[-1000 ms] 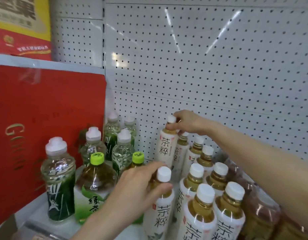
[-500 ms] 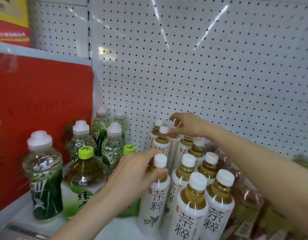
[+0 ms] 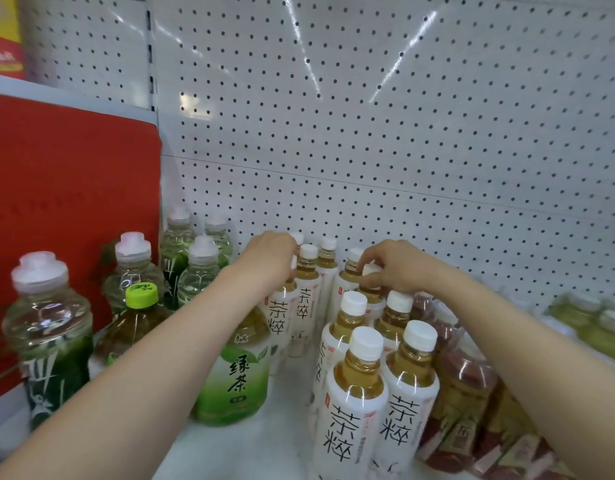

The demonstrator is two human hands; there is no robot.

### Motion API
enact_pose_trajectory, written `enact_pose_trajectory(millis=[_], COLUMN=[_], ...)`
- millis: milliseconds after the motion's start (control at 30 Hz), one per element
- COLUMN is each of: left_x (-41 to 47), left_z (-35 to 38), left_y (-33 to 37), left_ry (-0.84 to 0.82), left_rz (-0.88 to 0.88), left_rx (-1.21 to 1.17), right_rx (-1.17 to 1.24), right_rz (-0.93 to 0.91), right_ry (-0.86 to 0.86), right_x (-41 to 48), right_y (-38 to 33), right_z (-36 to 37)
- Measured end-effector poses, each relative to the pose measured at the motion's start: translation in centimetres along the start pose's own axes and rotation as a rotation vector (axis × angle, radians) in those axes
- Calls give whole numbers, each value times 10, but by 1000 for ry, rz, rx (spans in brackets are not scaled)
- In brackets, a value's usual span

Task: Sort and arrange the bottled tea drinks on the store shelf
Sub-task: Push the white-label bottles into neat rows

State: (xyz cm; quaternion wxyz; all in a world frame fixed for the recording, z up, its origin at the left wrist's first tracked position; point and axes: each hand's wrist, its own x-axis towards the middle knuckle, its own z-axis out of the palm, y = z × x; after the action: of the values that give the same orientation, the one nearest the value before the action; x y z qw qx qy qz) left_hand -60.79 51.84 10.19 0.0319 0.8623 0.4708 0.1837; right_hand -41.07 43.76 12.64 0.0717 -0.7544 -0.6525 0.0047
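Head view. White shelf point(image 3: 292, 375) with a pegboard back panel point(image 3: 368, 133); a red divider board point(image 3: 74, 202) closes its left end.

Left hand point(image 3: 269, 258) reaches to the back of the shelf, fingers curled over the cap and neck of a white-label tea bottle point(image 3: 280, 320) in the left column; gripping it from above. Its neighbour point(image 3: 308, 289) stands touching it, with another behind near the back panel.

Right hand point(image 3: 391, 266) is closed around the neck of a back bottle point(image 3: 366, 292) in the right column, fingertips pinching just under its cap. Four more white-label bottles point(image 3: 358, 393) stand in two files toward the front edge, upright and touching.

A green-label tea bottle point(image 3: 237, 375) stands left of centre, partly behind the left forearm. Clear bottles with pink-white caps point(image 3: 46, 327) fill the left end by the divider. Shrink-wrapped brown tea packs point(image 3: 472, 393) lie at the right, blurred.

Judgement: the step is closing up the white-label rows at the back. A bare strip of shelf separates the two columns. Next move calls for sliding the gripped bottles together without tilting neighbours; tall and narrow, they tip readily.
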Motion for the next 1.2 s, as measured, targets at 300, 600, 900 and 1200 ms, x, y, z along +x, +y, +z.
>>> enact_pose_trajectory(millis=[300, 600, 900, 1200], left_x=[-8, 20, 58, 57], left_z=[-10, -25, -12, -12], left_y=[-25, -27, -4, -34], left_ry=[-19, -129, -262, -178], left_rz=[40, 123, 156, 132], left_rx=[-211, -261, -106, -101], right_rx=[249, 214, 212, 142], right_rz=[-96, 77, -25, -140], right_ry=[-87, -36, -85, -33], right_x=[14, 47, 61, 73], right_y=[-21, 10, -1, -29], right_z=[2, -10, 2, 12])
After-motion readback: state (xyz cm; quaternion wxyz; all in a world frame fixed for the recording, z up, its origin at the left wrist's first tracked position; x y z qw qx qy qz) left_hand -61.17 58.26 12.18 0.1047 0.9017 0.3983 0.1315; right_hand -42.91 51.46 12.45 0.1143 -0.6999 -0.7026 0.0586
